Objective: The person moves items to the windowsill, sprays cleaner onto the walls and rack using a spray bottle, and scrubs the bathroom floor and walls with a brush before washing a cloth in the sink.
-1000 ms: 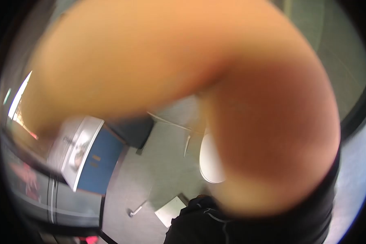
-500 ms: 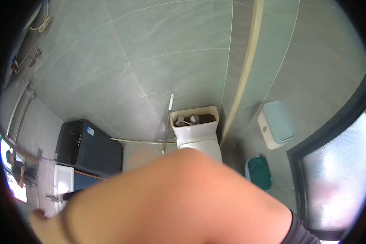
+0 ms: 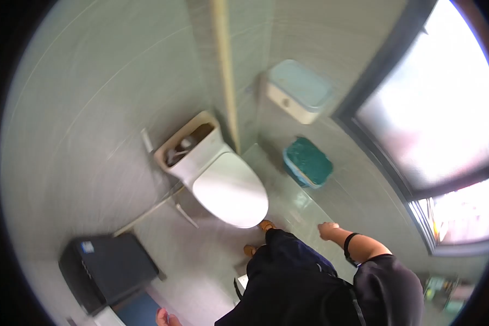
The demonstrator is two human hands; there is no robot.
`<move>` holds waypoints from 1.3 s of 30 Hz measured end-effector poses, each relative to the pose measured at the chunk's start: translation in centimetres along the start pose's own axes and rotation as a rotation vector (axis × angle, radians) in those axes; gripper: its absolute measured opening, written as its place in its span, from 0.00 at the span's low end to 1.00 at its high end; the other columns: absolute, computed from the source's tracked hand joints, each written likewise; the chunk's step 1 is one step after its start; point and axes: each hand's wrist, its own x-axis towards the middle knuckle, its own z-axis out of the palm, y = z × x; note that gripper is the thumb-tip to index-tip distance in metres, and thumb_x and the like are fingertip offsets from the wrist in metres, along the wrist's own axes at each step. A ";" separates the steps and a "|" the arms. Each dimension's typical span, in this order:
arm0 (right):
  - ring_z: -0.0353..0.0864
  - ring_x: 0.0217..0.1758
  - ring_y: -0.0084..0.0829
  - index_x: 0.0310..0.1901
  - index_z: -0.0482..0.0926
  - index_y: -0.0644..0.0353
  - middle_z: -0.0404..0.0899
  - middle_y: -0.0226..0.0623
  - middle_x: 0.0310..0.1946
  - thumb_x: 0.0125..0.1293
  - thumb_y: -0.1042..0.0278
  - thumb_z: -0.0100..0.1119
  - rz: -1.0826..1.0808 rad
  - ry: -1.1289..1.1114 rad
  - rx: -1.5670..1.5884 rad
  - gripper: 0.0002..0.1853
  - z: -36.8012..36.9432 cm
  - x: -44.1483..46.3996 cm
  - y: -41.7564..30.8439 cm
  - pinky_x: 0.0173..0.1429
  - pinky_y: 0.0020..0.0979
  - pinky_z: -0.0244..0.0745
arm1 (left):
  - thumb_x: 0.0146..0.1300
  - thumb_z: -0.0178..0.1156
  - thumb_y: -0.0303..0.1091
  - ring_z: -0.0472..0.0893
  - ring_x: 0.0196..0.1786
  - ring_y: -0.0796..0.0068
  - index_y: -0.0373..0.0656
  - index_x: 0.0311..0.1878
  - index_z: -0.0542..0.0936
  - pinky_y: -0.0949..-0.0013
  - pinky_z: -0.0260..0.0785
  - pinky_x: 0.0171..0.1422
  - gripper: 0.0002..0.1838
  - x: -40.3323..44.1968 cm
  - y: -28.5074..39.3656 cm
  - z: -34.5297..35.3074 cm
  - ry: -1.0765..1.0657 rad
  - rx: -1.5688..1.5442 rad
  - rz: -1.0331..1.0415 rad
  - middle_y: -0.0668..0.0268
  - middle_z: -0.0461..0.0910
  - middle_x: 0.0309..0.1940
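Observation:
My right hand [image 3: 327, 230] hangs out to the right above the floor, its fingers curled in and nothing visible in them. A black band circles that forearm. Of my left hand [image 3: 168, 318], only a few fingers show at the bottom edge, slightly apart, with nothing seen in them. Left of my right hand stands the white toilet [image 3: 231, 190], lid down. Its cistern [image 3: 190, 142] has no cover, so the fittings inside show. Beyond my right hand is a bin [image 3: 308, 163] with a green liner.
A dark boxy appliance [image 3: 111, 269] stands at lower left beside a blue surface [image 3: 141, 311]. A lidded box [image 3: 299, 92] is fixed to the wall near the frosted window [image 3: 434, 108]. A white-handled stick [image 3: 146, 140] leans by the cistern. Several blurred items [image 3: 448, 293] lie at lower right.
My view has swung right and down. The right arm, which crossed close before the camera, has dropped to my right side. The whole toilet and my feet now show.

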 end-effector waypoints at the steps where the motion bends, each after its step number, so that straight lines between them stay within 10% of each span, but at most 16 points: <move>1: 0.76 0.63 0.42 0.59 0.77 0.52 0.78 0.41 0.58 0.61 0.64 0.57 0.059 -0.031 0.053 0.22 2.1 0.2 2.8 0.59 0.42 0.75 | 0.65 0.58 0.26 0.78 0.55 0.59 0.33 0.56 0.77 0.62 0.72 0.59 0.16 1.5 3.1 0.3 -0.020 -0.042 -0.023 0.51 0.78 0.53; 6: 0.85 0.51 0.44 0.42 0.86 0.59 0.84 0.49 0.45 0.58 0.70 0.57 0.436 0.348 0.799 0.12 11.8 0.5 6.8 0.51 0.42 0.80 | 0.68 0.58 0.27 0.80 0.53 0.61 0.29 0.55 0.75 0.62 0.72 0.60 0.16 6.3 7.9 7.3 -0.223 -0.293 0.333 0.49 0.80 0.51; 10: 0.85 0.41 0.49 0.39 0.86 0.59 0.85 0.50 0.37 0.58 0.48 0.58 0.108 0.306 1.037 0.21 18.9 2.7 1.5 0.51 0.43 0.78 | 0.68 0.59 0.26 0.79 0.53 0.62 0.30 0.56 0.75 0.64 0.72 0.59 0.15 9.2 7.9 17.6 -0.608 -0.174 0.459 0.50 0.80 0.50; 16: 0.83 0.33 0.38 0.38 0.84 0.64 0.85 0.44 0.30 0.55 0.59 0.62 -0.145 0.223 1.435 0.16 21.1 -4.0 -0.9 0.43 0.41 0.75 | 0.63 0.63 0.35 0.80 0.51 0.68 0.35 0.57 0.76 0.64 0.70 0.58 0.21 10.2 -3.2 41.8 -1.656 0.382 0.214 0.57 0.81 0.47; 21: 0.66 0.29 0.19 0.30 0.74 0.62 0.73 0.23 0.23 0.62 0.72 0.56 -0.584 0.166 1.819 0.05 24.0 -12.9 -3.1 0.37 0.30 0.66 | 0.63 0.62 0.35 0.80 0.50 0.68 0.36 0.56 0.76 0.64 0.70 0.58 0.20 5.3 -0.5 48.4 -1.809 0.942 0.585 0.57 0.82 0.46; 27: 0.61 0.24 0.24 0.22 0.68 0.61 0.64 0.28 0.16 0.52 0.74 0.56 -0.055 0.490 1.836 0.07 32.0 -19.8 -12.5 0.32 0.34 0.60 | 0.63 0.62 0.36 0.80 0.50 0.68 0.37 0.55 0.77 0.64 0.71 0.57 0.19 0.0 5.0 52.5 -1.915 1.254 0.875 0.58 0.82 0.45; 31: 0.60 0.23 0.24 0.21 0.66 0.61 0.62 0.32 0.15 0.51 0.75 0.54 -0.073 0.657 2.124 0.07 36.2 -21.7 -18.1 0.32 0.36 0.59 | 0.64 0.62 0.36 0.81 0.49 0.69 0.37 0.54 0.77 0.65 0.71 0.56 0.19 -8.2 10.2 54.0 -1.933 1.437 1.154 0.58 0.82 0.45; 39: 0.81 0.38 0.32 0.37 0.82 0.62 0.84 0.40 0.32 0.59 0.71 0.56 0.907 1.036 2.552 0.08 44.4 -21.3 -26.8 0.45 0.34 0.75 | 0.64 0.62 0.37 0.81 0.48 0.69 0.38 0.53 0.78 0.65 0.71 0.55 0.18 -33.7 17.5 52.6 -1.929 1.485 1.821 0.59 0.83 0.44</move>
